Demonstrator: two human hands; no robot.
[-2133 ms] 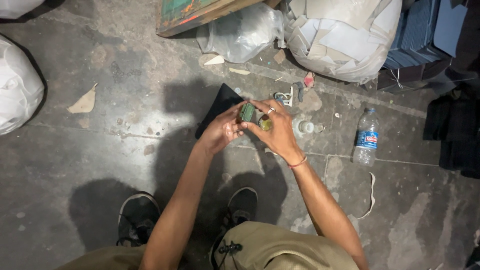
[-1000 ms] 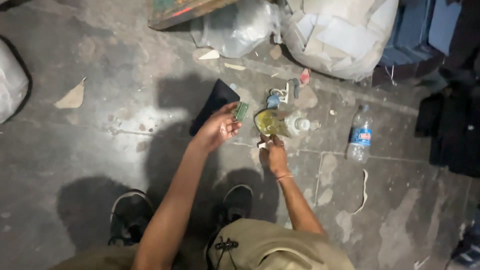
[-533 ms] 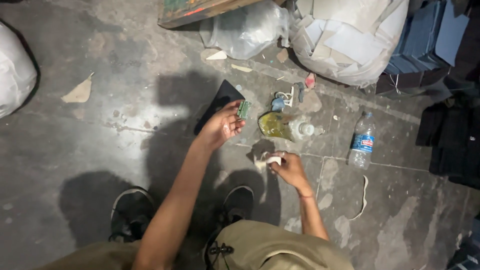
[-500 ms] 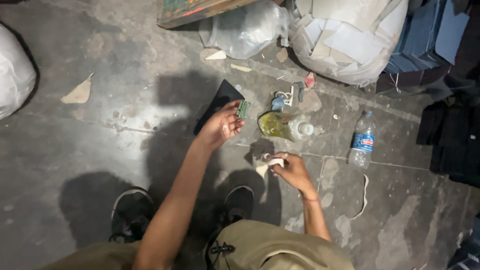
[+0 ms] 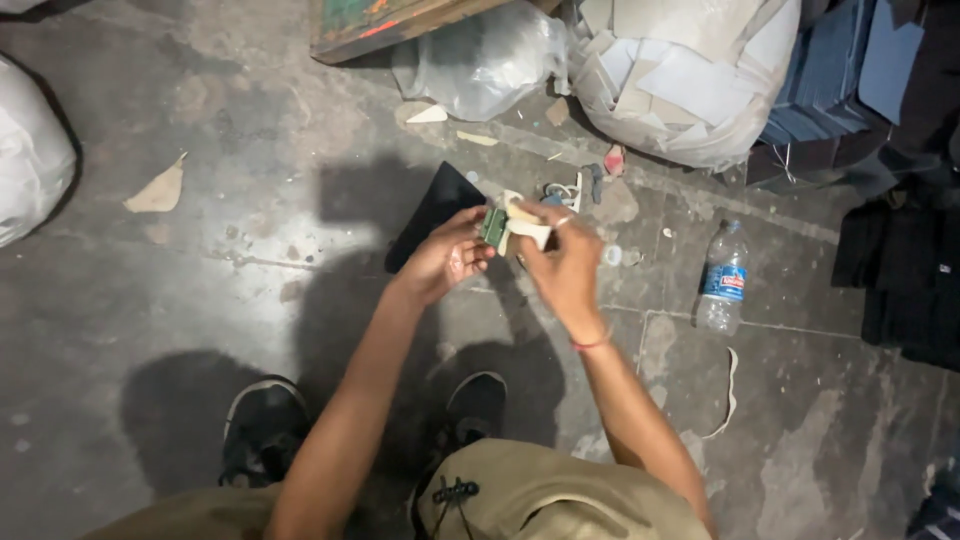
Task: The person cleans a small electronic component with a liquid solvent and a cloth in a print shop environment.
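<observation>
The person squats over a concrete floor, dark shoes below the forearms. The left hand pinches a small green piece between thumb and fingertips. The right hand meets it from the other side, fingers curled around a pale cream strip that lies against the green piece; the two hands are pressed close together.

Just beyond the left hand a flat black sheet lies on the floor. Past the right hand sit small scraps and a pale tool-like object, too small to make out. To the right of the right hand a clear plastic bottle with a blue label lies on the floor, and a thin pale strip curls nearer the body.

Farther off are a clear plastic bag, a big sack of pale offcuts and a stack of blue sheets. Dark cloth lies far right, and a white sack far left.
</observation>
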